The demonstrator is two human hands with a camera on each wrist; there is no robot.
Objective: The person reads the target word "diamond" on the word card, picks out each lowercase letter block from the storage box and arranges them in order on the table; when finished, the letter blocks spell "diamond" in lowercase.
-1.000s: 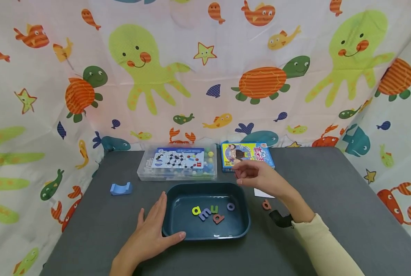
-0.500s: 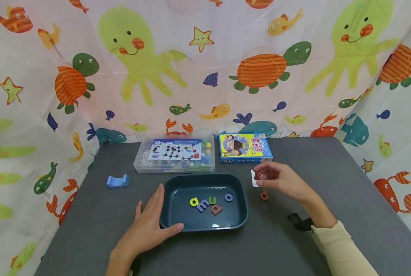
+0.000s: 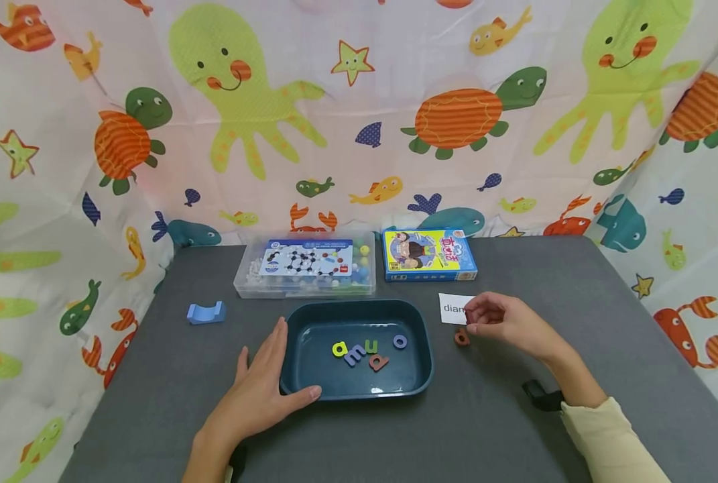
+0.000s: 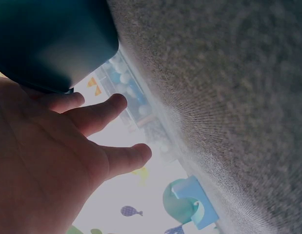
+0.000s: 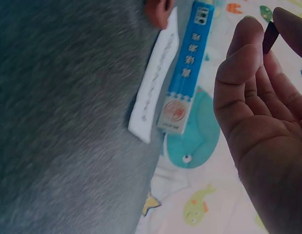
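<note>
Since half a second ago, my right hand (image 3: 506, 323) has shifted rightward from the card's left edge to its right end, so the print "dian" now shows. Between thumb and forefinger I pinch a small dark piece (image 5: 270, 39), edge-on to the right wrist camera, so I cannot tell its shape; the fingertip hold probably suits something so thin. It hangs just over the card (image 3: 452, 308), whose near edge has a loose letter (image 3: 462, 337) just beside it. Left of these sits the tray (image 3: 359, 381), whose walls seem to keep its five letters (image 3: 354, 355) together. My left hand (image 3: 256, 396) lies along its left side, fingers straight, thumb over the near rim, likely steadying it without gripping. Farther back, the case (image 3: 307, 258) and game box (image 3: 429, 256) stand side by side, seemingly out of the way; a blue stand (image 3: 206, 313) sits well left.
</note>
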